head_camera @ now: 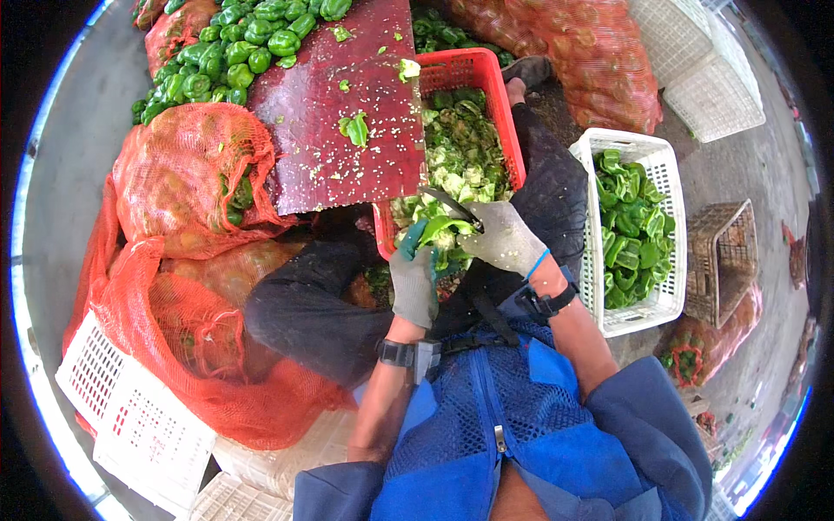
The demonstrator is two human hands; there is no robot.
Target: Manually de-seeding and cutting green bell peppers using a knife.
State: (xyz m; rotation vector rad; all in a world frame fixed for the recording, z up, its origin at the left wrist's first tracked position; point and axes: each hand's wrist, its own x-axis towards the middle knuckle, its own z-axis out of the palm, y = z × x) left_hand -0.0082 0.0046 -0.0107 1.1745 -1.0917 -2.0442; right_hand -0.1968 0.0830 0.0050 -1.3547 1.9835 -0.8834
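Observation:
My left hand (pixel 415 277), in a grey and green work glove, holds a piece of green bell pepper (pixel 443 228) over the near end of a red plastic crate (pixel 505 117). My right hand (pixel 505 238), gloved in grey, grips a knife (pixel 449 202) whose dark blade points up and left beside the pepper. Pale pepper cores and green scraps (pixel 462 179) fill much of the red crate. A red board (pixel 326 156), strewn with seeds and a few green bits, lies at the crate's left, with a heap of whole green peppers (pixel 247 45) at its far left.
A white crate (pixel 677 260) of cut green peppers stands at the right, near a brown crate (pixel 694 286). Orange mesh sacks stand at the left (pixel 189 169) and far right (pixel 606 65). White crates (pixel 150 436) lie at the lower left.

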